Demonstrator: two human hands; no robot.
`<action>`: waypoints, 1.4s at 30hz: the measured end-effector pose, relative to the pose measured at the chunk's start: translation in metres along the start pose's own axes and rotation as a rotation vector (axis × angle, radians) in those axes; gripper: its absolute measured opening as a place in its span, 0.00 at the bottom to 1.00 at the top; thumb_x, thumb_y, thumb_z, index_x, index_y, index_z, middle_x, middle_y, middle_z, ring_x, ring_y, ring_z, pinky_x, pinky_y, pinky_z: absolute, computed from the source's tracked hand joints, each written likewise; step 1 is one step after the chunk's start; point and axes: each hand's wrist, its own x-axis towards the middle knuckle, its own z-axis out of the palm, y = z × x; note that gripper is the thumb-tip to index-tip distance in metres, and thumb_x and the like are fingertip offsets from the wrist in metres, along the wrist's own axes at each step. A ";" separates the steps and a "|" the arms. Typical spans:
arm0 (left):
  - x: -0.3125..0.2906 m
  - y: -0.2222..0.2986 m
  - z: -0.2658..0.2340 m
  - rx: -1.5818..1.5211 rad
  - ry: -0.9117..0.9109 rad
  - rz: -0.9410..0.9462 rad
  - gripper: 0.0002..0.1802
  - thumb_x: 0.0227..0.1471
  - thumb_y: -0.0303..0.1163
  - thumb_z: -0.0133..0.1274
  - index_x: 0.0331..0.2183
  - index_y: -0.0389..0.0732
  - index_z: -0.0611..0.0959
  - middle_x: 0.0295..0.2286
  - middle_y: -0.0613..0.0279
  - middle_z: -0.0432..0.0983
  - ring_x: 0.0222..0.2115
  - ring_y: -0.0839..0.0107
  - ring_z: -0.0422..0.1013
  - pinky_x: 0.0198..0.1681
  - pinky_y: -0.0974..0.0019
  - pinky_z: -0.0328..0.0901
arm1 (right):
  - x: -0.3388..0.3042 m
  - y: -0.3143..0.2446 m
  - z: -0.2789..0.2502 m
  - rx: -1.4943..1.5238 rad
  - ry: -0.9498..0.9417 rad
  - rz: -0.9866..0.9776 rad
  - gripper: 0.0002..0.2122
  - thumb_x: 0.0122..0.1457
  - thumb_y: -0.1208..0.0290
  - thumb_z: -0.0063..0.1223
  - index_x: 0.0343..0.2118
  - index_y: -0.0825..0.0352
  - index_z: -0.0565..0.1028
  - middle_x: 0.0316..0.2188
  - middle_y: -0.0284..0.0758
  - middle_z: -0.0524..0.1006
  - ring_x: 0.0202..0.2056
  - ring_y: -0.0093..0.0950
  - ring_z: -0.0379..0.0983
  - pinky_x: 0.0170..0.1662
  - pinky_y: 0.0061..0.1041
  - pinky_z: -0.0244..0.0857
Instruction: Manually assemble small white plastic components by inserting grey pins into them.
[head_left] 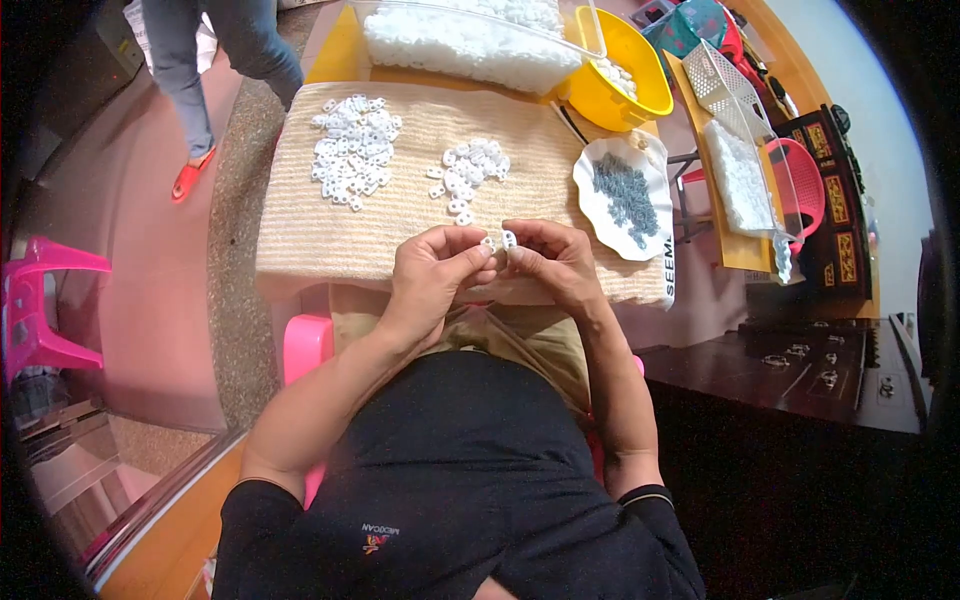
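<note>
Fingertips of the left hand (432, 272) and right hand (550, 262) pinch small white plastic clip pieces (499, 240) together at the near edge of the beige woven mat (300, 220). Such tiny parts could slip and drop into the lap if the pinch loosens, I judge.

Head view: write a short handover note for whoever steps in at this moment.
Left hand: pinching a small white part.
Right hand: pinching another white part against it, over the mat's near edge.
On the mat: big pile far left, small pile mid.
Grey pieces on the white plate, right.
Done or left: cannot tell which pile is finished.
</note>
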 end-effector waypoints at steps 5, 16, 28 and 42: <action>0.000 0.000 0.000 0.015 0.001 -0.007 0.09 0.51 0.23 0.55 0.37 0.32 0.78 0.27 0.59 0.77 0.26 0.76 0.74 0.32 0.74 0.72 | -0.001 -0.001 0.002 0.051 0.006 -0.009 0.14 0.56 0.78 0.55 0.46 0.74 0.73 0.34 0.37 0.78 0.32 0.22 0.75 0.36 0.20 0.71; 0.000 -0.001 0.000 0.022 0.002 -0.019 0.09 0.51 0.23 0.55 0.37 0.33 0.78 0.27 0.60 0.77 0.26 0.75 0.74 0.32 0.74 0.73 | -0.001 0.001 -0.001 0.021 -0.014 -0.021 0.14 0.57 0.78 0.54 0.46 0.74 0.73 0.33 0.37 0.78 0.31 0.22 0.75 0.36 0.20 0.70; 0.000 -0.001 -0.001 0.023 -0.004 -0.017 0.09 0.51 0.23 0.55 0.37 0.33 0.78 0.28 0.59 0.77 0.27 0.76 0.74 0.32 0.74 0.73 | -0.001 0.003 -0.002 0.002 -0.008 -0.035 0.14 0.57 0.78 0.55 0.46 0.74 0.73 0.32 0.38 0.78 0.30 0.22 0.75 0.35 0.20 0.71; 0.000 -0.001 0.001 0.013 -0.020 -0.008 0.07 0.52 0.23 0.55 0.35 0.31 0.79 0.27 0.58 0.78 0.25 0.78 0.74 0.30 0.77 0.71 | -0.002 0.005 -0.001 0.021 -0.022 -0.015 0.13 0.57 0.78 0.54 0.46 0.74 0.73 0.33 0.39 0.79 0.33 0.24 0.76 0.36 0.21 0.72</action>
